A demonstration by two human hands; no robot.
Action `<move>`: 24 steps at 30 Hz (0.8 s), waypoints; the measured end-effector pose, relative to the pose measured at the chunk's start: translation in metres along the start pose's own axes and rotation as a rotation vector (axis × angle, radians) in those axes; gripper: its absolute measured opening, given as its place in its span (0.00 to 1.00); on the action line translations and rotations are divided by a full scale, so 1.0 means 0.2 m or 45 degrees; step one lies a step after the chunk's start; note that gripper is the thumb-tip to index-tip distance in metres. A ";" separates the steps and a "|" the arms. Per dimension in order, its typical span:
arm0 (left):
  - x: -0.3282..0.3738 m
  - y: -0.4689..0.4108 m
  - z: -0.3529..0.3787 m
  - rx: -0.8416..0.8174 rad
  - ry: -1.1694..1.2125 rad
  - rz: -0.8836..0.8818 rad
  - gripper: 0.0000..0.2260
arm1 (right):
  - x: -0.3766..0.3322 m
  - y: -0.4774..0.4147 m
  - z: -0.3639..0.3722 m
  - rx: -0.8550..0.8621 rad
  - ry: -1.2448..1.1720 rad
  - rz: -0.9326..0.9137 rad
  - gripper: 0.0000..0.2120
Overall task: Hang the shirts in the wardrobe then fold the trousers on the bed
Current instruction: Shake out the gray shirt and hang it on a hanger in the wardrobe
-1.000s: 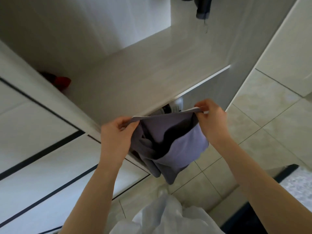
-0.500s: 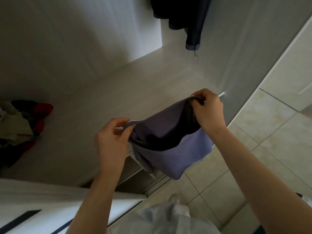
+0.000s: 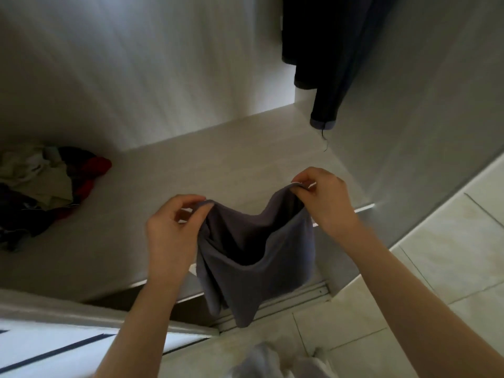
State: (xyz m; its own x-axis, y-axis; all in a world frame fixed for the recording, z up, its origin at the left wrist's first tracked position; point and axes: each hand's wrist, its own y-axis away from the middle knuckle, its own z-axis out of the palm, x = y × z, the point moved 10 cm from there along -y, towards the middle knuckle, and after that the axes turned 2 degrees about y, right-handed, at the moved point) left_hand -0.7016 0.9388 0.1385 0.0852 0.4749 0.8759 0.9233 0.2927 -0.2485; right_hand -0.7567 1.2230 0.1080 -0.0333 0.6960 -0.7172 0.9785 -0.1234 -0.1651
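A purple-grey garment (image 3: 259, 257) hangs between my two hands in front of the open wardrobe. My left hand (image 3: 171, 230) pinches its top edge on the left side. My right hand (image 3: 324, 203) pinches the top edge on the right side, a little higher. The cloth sags in the middle and drapes down past the wardrobe's lower shelf (image 3: 191, 170). A dark garment (image 3: 327, 64) hangs inside the wardrobe at the upper right.
A heap of crumpled clothes (image 3: 43, 186), beige, red and dark, lies on the shelf at the left. A white wardrobe door with a dark stripe (image 3: 54, 347) stands at the lower left. Pale floor tiles (image 3: 450, 255) spread to the right. White cloth (image 3: 272, 361) shows at the bottom edge.
The view has tilted up into the wardrobe, showing more of the hanging dark garment and the clothes heap. Both hands keep their pinch on the purple-grey garment, held lower over the shelf edge.
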 end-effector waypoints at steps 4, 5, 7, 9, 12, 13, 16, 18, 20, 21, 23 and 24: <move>0.14 0.05 -0.03 0.146 -0.102 0.055 0.07 | 0.02 -0.06 -0.03 -0.106 -0.002 -0.102 0.01; 0.19 0.07 -0.04 0.189 -0.127 0.070 0.06 | 0.02 -0.07 -0.04 -0.141 0.006 -0.128 0.02; 0.31 0.09 -0.06 0.263 -0.206 0.155 0.06 | -0.02 -0.07 -0.05 -0.205 0.042 -0.193 0.03; 0.41 0.10 -0.06 0.306 -0.256 0.228 0.06 | -0.08 -0.07 -0.08 -0.235 0.109 -0.277 0.06; 0.58 0.09 -0.08 0.365 -0.290 0.348 0.05 | -0.21 -0.05 -0.13 -0.224 0.182 -0.393 0.09; 0.63 0.09 -0.08 0.374 -0.311 0.382 0.04 | -0.25 -0.05 -0.15 -0.224 0.188 -0.423 0.09; 0.77 0.05 -0.09 0.404 -0.352 0.449 0.03 | -0.40 -0.04 -0.23 -0.211 0.152 -0.556 0.09; 0.86 0.03 -0.12 0.449 -0.369 0.510 0.04 | -0.50 -0.05 -0.31 -0.177 0.122 -0.635 0.11; 0.96 -0.01 -0.15 0.475 -0.370 0.549 0.04 | -0.61 -0.08 -0.41 -0.122 0.107 -0.690 0.13; 1.00 -0.04 -0.16 0.479 -0.359 0.552 0.04 | -0.67 -0.10 -0.46 -0.091 0.106 -0.723 0.13; 1.10 -0.09 -0.19 0.490 -0.346 0.582 0.04 | -0.80 -0.13 -0.56 -0.029 0.110 -0.793 0.13; 1.15 -0.11 -0.21 0.500 -0.346 0.599 0.04 | -0.86 -0.14 -0.61 -0.001 0.113 -0.821 0.14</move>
State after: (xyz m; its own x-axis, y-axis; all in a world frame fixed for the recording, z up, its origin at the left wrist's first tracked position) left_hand -0.6871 1.0070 0.3624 0.3006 0.8030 0.5146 0.6014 0.2592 -0.7558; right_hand -0.7544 1.1928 0.3181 -0.5972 0.6863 -0.4153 0.7678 0.3392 -0.5436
